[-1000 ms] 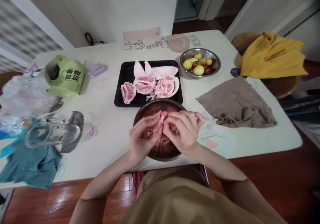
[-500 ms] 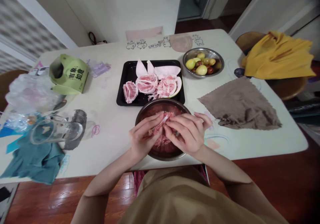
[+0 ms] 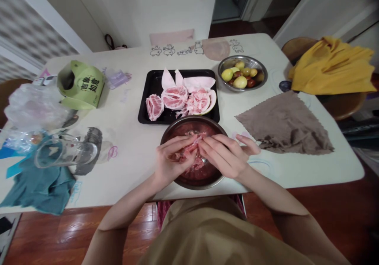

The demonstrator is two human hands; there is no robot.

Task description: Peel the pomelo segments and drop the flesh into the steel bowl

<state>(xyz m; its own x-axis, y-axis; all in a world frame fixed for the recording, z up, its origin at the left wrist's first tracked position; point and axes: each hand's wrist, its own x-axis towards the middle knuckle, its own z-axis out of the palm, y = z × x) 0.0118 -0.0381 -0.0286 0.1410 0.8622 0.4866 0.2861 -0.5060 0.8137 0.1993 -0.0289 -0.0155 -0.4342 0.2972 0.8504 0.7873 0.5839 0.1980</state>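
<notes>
Over a steel bowl (image 3: 204, 185) at the table's near edge, my left hand (image 3: 174, 157) pinches a piece of pink pomelo flesh (image 3: 197, 139) between thumb and fingers. My right hand (image 3: 226, 154) grips the same piece from the other side, its little finger sticking out. Loose pomelo pulp lies in the bowl below, partly hidden by my hands. Just beyond the bowl, a black tray (image 3: 150, 84) holds peeled pomelo chunks (image 3: 174, 97), white rind pieces (image 3: 199, 83) and a heap of pale membrane scraps (image 3: 199, 101).
A steel bowl of small fruit (image 3: 241, 75) stands right of the tray. The brown cloth (image 3: 286, 125) lies at right, near a yellow cloth (image 3: 331, 68) on a chair. On the left are a green paper box (image 3: 81, 85), plastic bags (image 3: 35, 105), a glass pitcher (image 3: 63, 152) and a teal cloth (image 3: 41, 190).
My right hand has shifted slightly right, its fingers straighter and the little finger further out. The pomelo piece stays between both hands; the white strip on it no longer shows clearly.
</notes>
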